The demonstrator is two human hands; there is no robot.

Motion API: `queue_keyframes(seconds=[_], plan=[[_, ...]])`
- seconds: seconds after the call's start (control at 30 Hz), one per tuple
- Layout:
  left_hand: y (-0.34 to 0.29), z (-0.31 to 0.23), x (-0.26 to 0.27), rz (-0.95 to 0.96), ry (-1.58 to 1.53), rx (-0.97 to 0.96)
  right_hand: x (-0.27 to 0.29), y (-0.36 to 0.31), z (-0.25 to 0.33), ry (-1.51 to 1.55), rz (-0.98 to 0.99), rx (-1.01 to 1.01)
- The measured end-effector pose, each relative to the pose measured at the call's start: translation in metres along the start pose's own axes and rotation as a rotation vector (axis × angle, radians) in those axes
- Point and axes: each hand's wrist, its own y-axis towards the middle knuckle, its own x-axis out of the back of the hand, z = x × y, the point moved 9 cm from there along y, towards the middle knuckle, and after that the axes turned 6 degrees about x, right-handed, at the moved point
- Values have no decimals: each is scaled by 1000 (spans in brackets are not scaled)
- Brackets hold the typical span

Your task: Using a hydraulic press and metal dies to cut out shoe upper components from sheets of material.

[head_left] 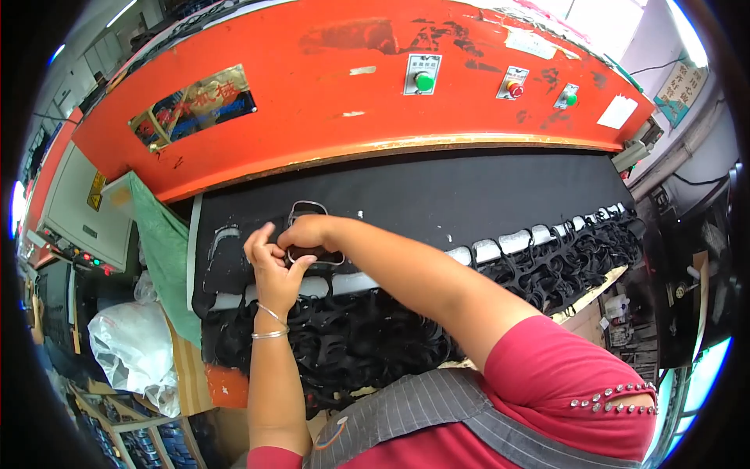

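Observation:
A thin metal loop (308, 205), shaped like a cutting die, lies on the black sheet (391, 184) at the left of the machine bed. My right hand (311, 231) reaches across over the middle of this loop. Its fingers are bent together and point left; what they hold, if anything, is hidden. Right beside it, at the loop's left edge, my left hand (271, 259) is raised with thumb and fingers apart. Bracelets circle that wrist. Below both hands, a tangled heap of black cut-out scraps (344, 344) hangs along the bed's near edge.
An orange machine beam (328, 86) spans the far side, with green buttons (424, 81) and a red button (515, 90). White cut edges (500, 246) line the sheet's front. At left are a green cloth (160, 250), a white plastic bag (133, 344) and a control cabinet (86, 203).

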Motion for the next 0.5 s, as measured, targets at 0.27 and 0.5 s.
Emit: queue_keyframes(seconds=[0.27, 0.5], plan=[[-31, 27, -36, 350, 734, -54, 59, -95, 51, -1144, 10, 324], [-68, 23, -73, 376, 635, -26, 104, -151, -54, -1079, -367, 270]])
